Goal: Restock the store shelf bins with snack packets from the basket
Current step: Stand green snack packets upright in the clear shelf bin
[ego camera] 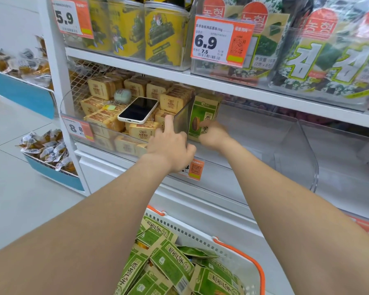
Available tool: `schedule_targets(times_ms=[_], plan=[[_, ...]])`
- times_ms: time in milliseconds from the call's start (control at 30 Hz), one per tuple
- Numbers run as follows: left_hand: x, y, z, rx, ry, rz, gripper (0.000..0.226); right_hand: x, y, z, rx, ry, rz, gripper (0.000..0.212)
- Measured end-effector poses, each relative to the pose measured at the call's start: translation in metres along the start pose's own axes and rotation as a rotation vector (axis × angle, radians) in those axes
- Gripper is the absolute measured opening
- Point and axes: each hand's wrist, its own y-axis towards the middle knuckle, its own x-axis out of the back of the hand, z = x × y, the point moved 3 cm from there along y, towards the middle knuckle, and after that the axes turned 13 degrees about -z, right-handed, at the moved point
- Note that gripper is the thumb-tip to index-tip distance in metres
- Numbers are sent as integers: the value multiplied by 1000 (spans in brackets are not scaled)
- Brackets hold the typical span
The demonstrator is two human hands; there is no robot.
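Green packet (203, 116), printed with a sunflower seed, stands upright in the clear bin (264, 135), its lower edge gripped by the right hand (213, 134). Left hand (171, 146) just beside: index finger straight on the divider (181, 119), others curled. Tag (222, 41) above reads 6.9.

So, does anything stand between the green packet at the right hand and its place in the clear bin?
Nothing visible does. The green packet already stands upright inside the clear bin, against the divider, with the right hand on it. The left hand is at the divider's other side.
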Motion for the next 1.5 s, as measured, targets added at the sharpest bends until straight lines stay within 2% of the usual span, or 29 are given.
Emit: schedule_targets(times_ms=[233, 533, 600, 667, 733, 800, 867, 967, 1067, 1167, 1300, 1367, 1500], plan=[[2, -1, -1, 13, -16, 20, 40, -7, 4, -8, -3, 51, 113, 79], [6, -3, -4, 19, -17, 34, 42, 4, -12, -4, 30, -4, 98, 67], [9, -2, 0, 16, -134, -17, 39, 11, -23, 5, 38, -92, 17, 58], [15, -4, 8, -3, -254, -110, 32, 22, -38, 23, 135, -157, -168, 46], [25, -6, 18, -70, -251, -246, 25, 35, -61, 47, 297, -139, -382, 36], [37, -12, 29, -120, -177, -347, 21, 43, -89, 69, 460, -128, -452, 31], [42, -19, 45, -106, -130, -283, 20, 37, -113, 81, 598, -168, -361, 25], [34, -33, 68, -28, -179, 88, 7, 7, -137, 82, 743, -315, -53, 20], [27, -46, 75, -66, -81, 303, 4, -35, -156, 66, 770, -482, 358, 22], [24, -53, 73, -73, -19, 441, 18, -75, -172, 42, 735, -662, 638, 28], [12, -60, 73, -55, 29, 653, 24, -120, -194, 15, 767, -876, 827, 33], [7, -60, 71, -52, 57, 717, 25, -134, -209, 4, 771, -902, 892, 42], [-1, -57, 63, -50, 122, 812, 30, -153, -236, -11, 626, -836, 1030, 70]])
